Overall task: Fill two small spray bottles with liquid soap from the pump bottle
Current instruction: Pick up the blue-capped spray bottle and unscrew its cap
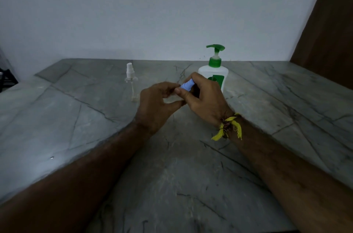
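Both forearms reach in from the bottom corners over the grey veined stone counter (191, 185), meeting at mid-surface. On the right wrist sits a yellow thread band (229, 127) with loose tassel ends. The left hand (158, 104) curls around a clear small spray bottle (174, 99), thumb and fingers wrapped on its body (the body is nearly see-through and hard to trace). The right hand (204, 99) pinches the bottle's pale blue cap (187, 85) between thumb and fingertips.

Just behind the right hand, partly hidden by it, stands the white pump bottle (214, 74), upright, with its green pump head (215, 49) pointing left. To the left of the hands, apart from them, a second clear spray bottle (131, 81) with a white sprayer top stands upright on the counter.

Bare counter lies between the forearms and stretches wide to either side of the bottles. Its far edge meets a plain pale wall (152, 13); the left edge angles away toward something dark that cannot be made out. A brown wooden panel (328, 32) rises at the right rear corner. Lighting is dim.
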